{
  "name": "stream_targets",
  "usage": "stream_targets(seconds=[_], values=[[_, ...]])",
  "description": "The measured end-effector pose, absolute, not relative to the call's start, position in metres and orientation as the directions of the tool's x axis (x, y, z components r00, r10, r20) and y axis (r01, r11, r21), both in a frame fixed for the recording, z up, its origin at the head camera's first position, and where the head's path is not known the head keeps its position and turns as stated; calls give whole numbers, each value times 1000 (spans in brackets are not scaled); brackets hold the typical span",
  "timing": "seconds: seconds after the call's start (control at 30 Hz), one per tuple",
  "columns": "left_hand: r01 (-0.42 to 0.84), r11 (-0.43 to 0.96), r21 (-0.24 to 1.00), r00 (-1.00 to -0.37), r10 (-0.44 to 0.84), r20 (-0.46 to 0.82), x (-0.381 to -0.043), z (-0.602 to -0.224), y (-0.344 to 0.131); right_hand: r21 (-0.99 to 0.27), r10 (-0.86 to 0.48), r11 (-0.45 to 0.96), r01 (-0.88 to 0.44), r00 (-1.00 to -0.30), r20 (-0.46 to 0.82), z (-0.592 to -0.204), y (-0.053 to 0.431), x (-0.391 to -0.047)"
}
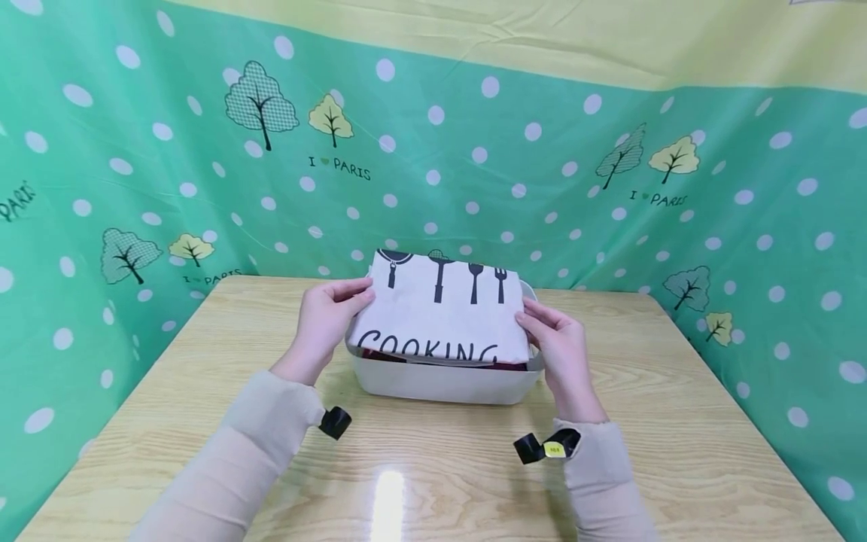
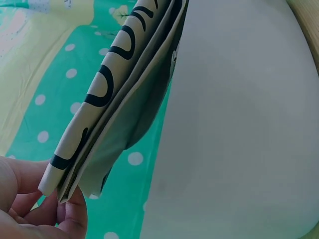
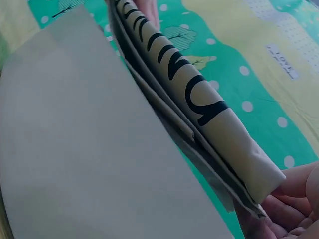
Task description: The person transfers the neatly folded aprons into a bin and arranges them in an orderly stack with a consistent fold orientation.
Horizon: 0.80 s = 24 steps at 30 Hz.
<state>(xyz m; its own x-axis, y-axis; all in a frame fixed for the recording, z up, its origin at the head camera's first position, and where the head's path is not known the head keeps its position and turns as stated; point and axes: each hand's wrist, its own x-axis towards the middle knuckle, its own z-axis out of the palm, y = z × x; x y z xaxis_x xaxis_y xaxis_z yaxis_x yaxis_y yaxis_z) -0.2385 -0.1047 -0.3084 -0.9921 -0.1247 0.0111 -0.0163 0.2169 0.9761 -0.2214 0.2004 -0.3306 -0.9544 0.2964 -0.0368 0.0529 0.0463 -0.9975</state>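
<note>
A folded white kitchen cloth (image 1: 433, 320), printed with black utensils and the word COOKING, spans the top of a white plastic bin (image 1: 440, 382). My left hand (image 1: 323, 322) pinches the cloth's left side between thumb and fingers. On the opposite side, my right hand (image 1: 561, 354) pinches it the same way. Both wrist views show the stacked layers of the cloth (image 2: 107, 89) edge-on, raised beside the bin's pale wall (image 3: 84, 129). Dark red material (image 1: 508, 366) shows under the cloth's front edge inside the bin; the rest of the contents are hidden.
The bin stands on a light wooden table (image 1: 223, 361), toward its far edge. Behind and at both sides hangs a green dotted curtain (image 1: 467, 188) with tree prints. Black camera mounts (image 1: 335, 423) stick out inward from the wrists.
</note>
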Motion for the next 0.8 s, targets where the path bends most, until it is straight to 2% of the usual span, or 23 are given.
stream_targets(seconds=[0.23, 0.8], values=[[-14, 234, 972, -993, -117, 14, -243, -308, -106, -989, 248, 147, 27, -969, 11, -324, 202, -225], [5, 326, 945, -994, -105, 42, -248, -312, -111, -976, 204, 214, 29, -979, 16, -312, 208, -224]])
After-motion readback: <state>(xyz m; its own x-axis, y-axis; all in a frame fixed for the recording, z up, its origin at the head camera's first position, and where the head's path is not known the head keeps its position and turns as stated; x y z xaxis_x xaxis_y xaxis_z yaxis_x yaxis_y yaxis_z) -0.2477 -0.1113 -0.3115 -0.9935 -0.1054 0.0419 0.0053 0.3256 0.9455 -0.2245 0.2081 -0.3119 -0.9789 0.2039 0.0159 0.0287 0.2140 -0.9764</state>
